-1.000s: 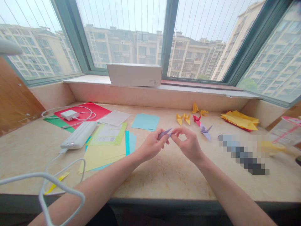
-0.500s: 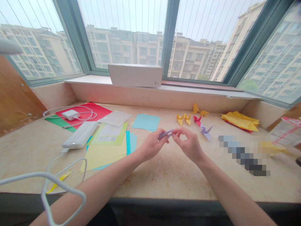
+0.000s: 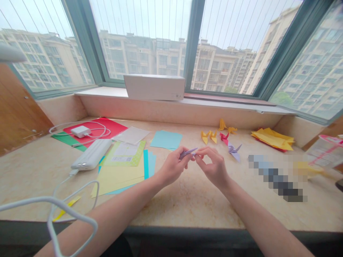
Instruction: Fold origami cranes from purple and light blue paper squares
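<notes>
L hand [image 3: 173,167] pinches the purple paper [image 3: 187,153] btwn thumb & fingers, closed right up on it; R hand [image 3: 213,167] has thumb & index brought tog. on its right tip, other fingers loosely curled. Paper looks held just above the table [image 3: 187,200], mid-way btwn the hands. Exact folds can't be told, fingers hide most.

To do this bit well, I'd say: L firm near the fold so layers don't slip; R w/ tips only, small pinch, edges lined up, then crease sharp w/ a nail. Narrow pt prob. skews or tears easily, so go light.

Nearest on R: purple bird [image 3: 234,152], then red bird [image 3: 224,138] just beyond, yellow birds [image 3: 205,137] around it. Further R, yellow sheets [image 3: 273,138] in a stack. L of hands: blue sheets [image 3: 166,139], then cream sheets [image 3: 115,178] w/ green packet [image 3: 140,147] on top; power bank [image 3: 92,154] & charger [image 3: 80,131] further L, cable [image 3: 71,211] looping nr L forearm. White box [image 3: 154,87] stands on the sill [image 3: 100,91].
</notes>
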Demonstrator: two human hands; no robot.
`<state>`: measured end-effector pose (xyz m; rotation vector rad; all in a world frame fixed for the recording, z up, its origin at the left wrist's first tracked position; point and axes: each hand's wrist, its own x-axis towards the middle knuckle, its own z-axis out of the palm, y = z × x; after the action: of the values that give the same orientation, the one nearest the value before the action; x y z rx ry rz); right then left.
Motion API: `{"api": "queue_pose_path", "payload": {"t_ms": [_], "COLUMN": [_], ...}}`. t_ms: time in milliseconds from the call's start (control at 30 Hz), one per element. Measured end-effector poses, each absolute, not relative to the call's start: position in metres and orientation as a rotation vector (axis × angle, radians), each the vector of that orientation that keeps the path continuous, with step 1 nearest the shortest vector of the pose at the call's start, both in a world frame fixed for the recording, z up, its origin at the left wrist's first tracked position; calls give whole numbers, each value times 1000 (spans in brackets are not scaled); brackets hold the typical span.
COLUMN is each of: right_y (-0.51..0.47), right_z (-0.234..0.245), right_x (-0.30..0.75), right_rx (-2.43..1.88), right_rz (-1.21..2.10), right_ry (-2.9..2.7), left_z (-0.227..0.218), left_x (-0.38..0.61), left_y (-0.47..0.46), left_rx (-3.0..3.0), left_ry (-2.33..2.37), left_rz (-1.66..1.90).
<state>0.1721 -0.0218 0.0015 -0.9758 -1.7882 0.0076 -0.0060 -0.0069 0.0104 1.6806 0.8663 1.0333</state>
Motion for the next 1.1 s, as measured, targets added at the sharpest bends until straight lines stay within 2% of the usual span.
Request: {"api": "queue_pose_path", "payload": {"t_ms": [1100], "right_y": [-22], "right_z": [-1], "right_x": [172], "right_rx": [-885], "right_rz": [23], "right_ry": [-1808], "left_z": [7], "left_x": [-5], "left_y": [-11], "left_rx": [1632], "left_ry": [784], "left_rz": [1136]}}
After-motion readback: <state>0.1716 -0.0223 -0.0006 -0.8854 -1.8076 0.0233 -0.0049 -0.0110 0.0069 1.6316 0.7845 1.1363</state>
